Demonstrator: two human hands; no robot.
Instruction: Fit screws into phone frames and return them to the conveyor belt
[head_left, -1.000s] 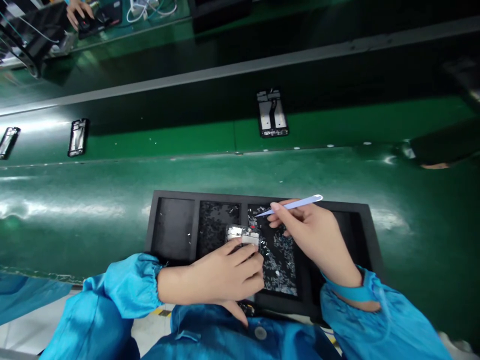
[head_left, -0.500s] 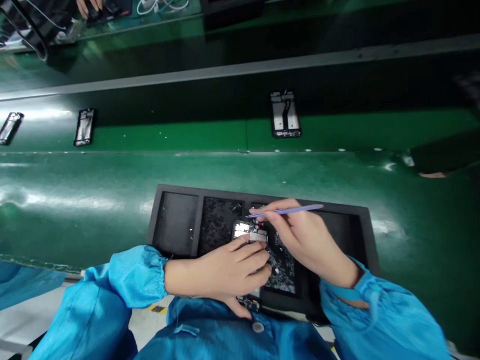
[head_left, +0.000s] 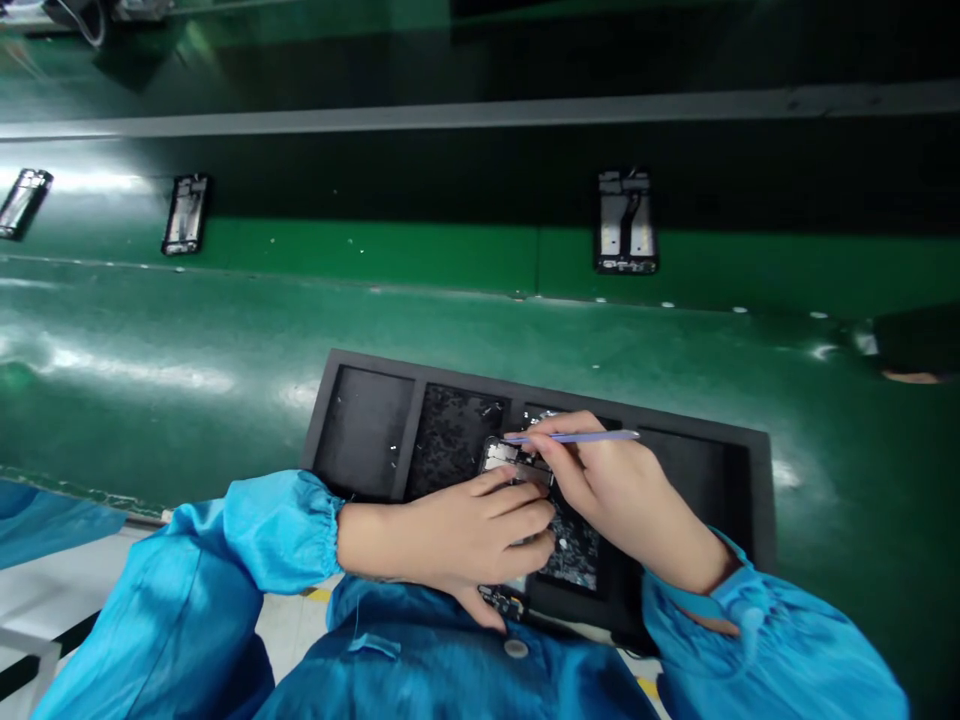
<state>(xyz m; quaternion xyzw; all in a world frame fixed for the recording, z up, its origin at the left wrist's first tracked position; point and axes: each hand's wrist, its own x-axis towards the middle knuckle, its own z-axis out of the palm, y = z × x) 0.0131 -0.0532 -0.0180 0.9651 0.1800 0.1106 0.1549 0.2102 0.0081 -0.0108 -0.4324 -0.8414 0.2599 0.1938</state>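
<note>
My left hand [head_left: 472, 535] lies across an opened phone [head_left: 501, 455], fingers curled over its far side and thumb by its lower end. Most of the phone is hidden under that hand; its metal-plated top part and a bit of the circuitry at the bottom show. Between thumb and fingers, my right hand [head_left: 600, 475] pinches slim purple tweezers [head_left: 585, 437]. Their dark tip is at the phone's upper edge; whether it touches a part there I cannot make out. Beneath both hands is a black compartment tray [head_left: 375, 363].
Small dark parts [head_left: 450, 430] fill one tray compartment, and shiny little pieces [head_left: 574, 550] lie in another. Beyond the tray, three opened phones [head_left: 627, 222] rest on the green bench [head_left: 450, 325]. A dark sleeve [head_left: 919, 340] reaches in at the right.
My view has shifted, so the bench things sit higher in the picture. The tweezers' tip has moved slightly along the phone's top edge. Both hands keep their hold.
</note>
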